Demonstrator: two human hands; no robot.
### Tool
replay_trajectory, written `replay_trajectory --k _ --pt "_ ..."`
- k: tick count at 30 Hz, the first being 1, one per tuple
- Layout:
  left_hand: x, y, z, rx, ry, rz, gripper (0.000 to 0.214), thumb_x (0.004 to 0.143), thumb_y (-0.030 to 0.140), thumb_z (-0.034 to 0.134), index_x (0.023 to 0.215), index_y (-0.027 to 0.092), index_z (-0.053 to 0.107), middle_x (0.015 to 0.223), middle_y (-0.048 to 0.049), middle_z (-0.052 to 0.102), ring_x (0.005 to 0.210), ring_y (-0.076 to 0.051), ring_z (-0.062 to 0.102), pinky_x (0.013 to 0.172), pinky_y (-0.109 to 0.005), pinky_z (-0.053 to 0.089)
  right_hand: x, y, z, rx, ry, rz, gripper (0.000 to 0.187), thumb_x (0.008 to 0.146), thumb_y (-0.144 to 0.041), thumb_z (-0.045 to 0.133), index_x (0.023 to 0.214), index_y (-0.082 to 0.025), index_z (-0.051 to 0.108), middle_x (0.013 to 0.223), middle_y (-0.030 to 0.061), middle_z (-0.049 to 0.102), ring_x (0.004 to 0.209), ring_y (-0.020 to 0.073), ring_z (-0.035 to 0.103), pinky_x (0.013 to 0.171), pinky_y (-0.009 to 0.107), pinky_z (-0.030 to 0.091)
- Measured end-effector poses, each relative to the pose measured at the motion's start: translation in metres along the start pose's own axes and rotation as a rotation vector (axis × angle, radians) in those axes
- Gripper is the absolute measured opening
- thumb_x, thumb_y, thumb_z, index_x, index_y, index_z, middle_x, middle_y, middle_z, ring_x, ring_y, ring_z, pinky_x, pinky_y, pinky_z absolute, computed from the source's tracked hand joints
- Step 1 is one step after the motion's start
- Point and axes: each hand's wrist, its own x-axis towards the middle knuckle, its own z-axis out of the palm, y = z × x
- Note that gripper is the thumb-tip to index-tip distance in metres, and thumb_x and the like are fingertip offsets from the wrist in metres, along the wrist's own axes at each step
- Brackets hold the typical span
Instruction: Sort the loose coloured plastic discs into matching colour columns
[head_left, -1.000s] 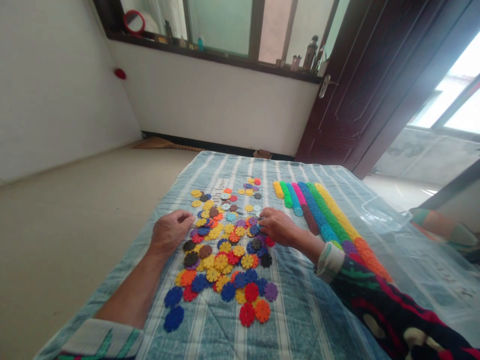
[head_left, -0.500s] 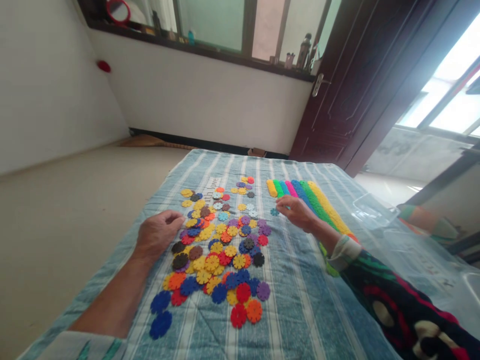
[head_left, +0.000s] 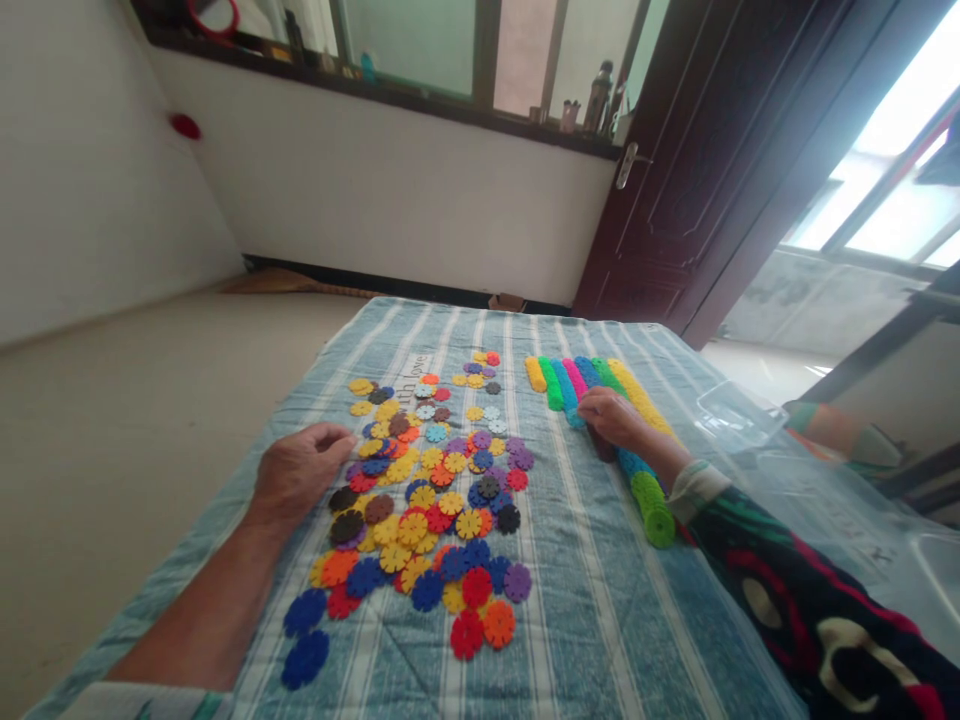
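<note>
My right hand [head_left: 616, 420] is pinched at the near end of a row of light blue notched discs [head_left: 564, 385]. A light blue disc [head_left: 574, 419] is at its fingertips, touching that row or nearly so. Beside the loose pile of notched plastic discs [head_left: 412, 528], my left hand [head_left: 304, 470] rests with its fingers curled in. What lies inside those fingers, if anything, is hidden. Several more rows of discs stand side by side, among them yellow [head_left: 535, 374], green [head_left: 553, 386] and pink [head_left: 575, 378]. My right hand and forearm cover part of the rows behind.
A blue striped cloth [head_left: 420, 660] covers the table. Clear plastic containers [head_left: 739, 415] stand along its right side. A lime green row [head_left: 654, 512] reaches toward me near my right forearm. Beyond the table are a wall [head_left: 405, 200] and a dark red door [head_left: 675, 170].
My right hand has moved right and slightly nearer, bringing the light blue disc to the end of the light blue row. The left hand stays by the pile. The view has shifted slightly.
</note>
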Motion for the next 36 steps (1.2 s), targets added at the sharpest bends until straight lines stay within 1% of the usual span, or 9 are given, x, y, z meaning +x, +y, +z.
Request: replay_trajectory --k 3,9,14,16,23,27,31,33,36 --pt "-0.001 0.002 -0.001 0.005 -0.011 -0.009 0.037 0.068 0.047 0.052 0.086 0.02 0.07 0.079 -0.0006 0.071 0.072 -0.018 0.062 0.067 -0.025 0.043 0.0 -0.002 0.001 -0.045 -0.002 0.01 0.029 0.09 -0.016 0.05 0.066 -0.018 0.066 0.084 0.0058 0.065 0.086 0.0183 0.058 0.079 0.026 0.04" --pt "-0.001 0.002 -0.002 -0.001 -0.013 -0.007 0.035 0.069 0.046 0.053 0.085 0.02 0.07 0.078 -0.0001 0.071 0.071 -0.018 0.062 0.066 -0.025 0.044 -0.004 -0.005 -0.002 -0.118 0.025 0.054 0.023 0.09 -0.016 0.05 0.076 -0.017 0.069 0.092 0.0084 0.066 0.092 0.022 0.057 0.08 0.03 0.04" --pt "-0.001 0.001 -0.001 0.008 -0.001 0.003 0.034 0.069 0.046 0.053 0.083 0.02 0.07 0.076 0.0002 0.071 0.07 -0.018 0.062 0.065 -0.024 0.044 -0.008 -0.011 -0.003 -0.133 0.008 0.037 0.011 0.084 -0.015 0.059 0.084 -0.018 0.07 0.099 0.008 0.067 0.1 0.0229 0.057 0.085 0.03 0.04" --pt "-0.001 0.001 -0.001 0.004 0.001 0.007 0.034 0.069 0.046 0.053 0.084 0.02 0.07 0.077 -0.0003 0.071 0.071 -0.017 0.062 0.066 -0.024 0.044 -0.009 -0.012 -0.001 -0.135 0.003 0.034 0.009 0.082 -0.015 0.063 0.087 -0.018 0.07 0.101 0.0078 0.067 0.101 0.023 0.057 0.087 0.031 0.04" --pt "-0.002 0.002 -0.002 -0.01 0.014 0.022 0.031 0.069 0.045 0.054 0.08 0.021 0.07 0.075 0.0012 0.072 0.071 -0.017 0.063 0.065 -0.023 0.045 -0.008 -0.014 0.007 -0.147 0.002 0.045 0.016 0.078 -0.016 0.068 0.094 -0.017 0.07 0.102 0.009 0.067 0.102 0.0245 0.057 0.09 0.034 0.041" --pt "-0.003 0.002 -0.002 -0.015 0.004 0.025 0.033 0.07 0.045 0.053 0.082 0.02 0.07 0.077 -0.0008 0.073 0.073 -0.017 0.064 0.066 -0.023 0.045 -0.007 -0.02 0.007 -0.132 0.005 0.024 0.02 0.078 -0.015 0.068 0.098 -0.016 0.07 0.106 0.0104 0.067 0.106 0.0258 0.057 0.091 0.036 0.042" --pt "-0.003 0.0 0.0 -0.017 0.008 0.039 0.033 0.071 0.044 0.053 0.083 0.019 0.07 0.08 -0.0028 0.073 0.074 -0.019 0.065 0.067 -0.025 0.046 -0.001 -0.04 0.009 -0.089 -0.001 -0.057 0.013 0.081 -0.015 0.068 0.094 -0.017 0.071 0.106 0.01 0.067 0.105 0.025 0.058 0.09 0.035 0.043" --pt "-0.003 -0.001 0.001 -0.018 0.017 0.042 0.032 0.07 0.044 0.053 0.082 0.02 0.071 0.078 -0.0022 0.073 0.072 -0.019 0.065 0.067 -0.025 0.047 0.004 -0.057 0.012 -0.06 -0.01 -0.118 0.009 0.083 -0.015 0.067 0.091 -0.017 0.07 0.103 0.0096 0.067 0.101 0.0235 0.059 0.088 0.034 0.044" --pt "-0.004 -0.002 0.002 -0.026 0.026 0.043 0.031 0.069 0.044 0.053 0.079 0.021 0.07 0.076 -0.0016 0.073 0.072 -0.02 0.066 0.067 -0.025 0.047 0.015 -0.092 0.019 -0.02 -0.028 -0.215 0.007 0.086 -0.015 0.064 0.087 -0.017 0.07 0.099 0.0089 0.067 0.097 0.0214 0.059 0.086 0.032 0.044"
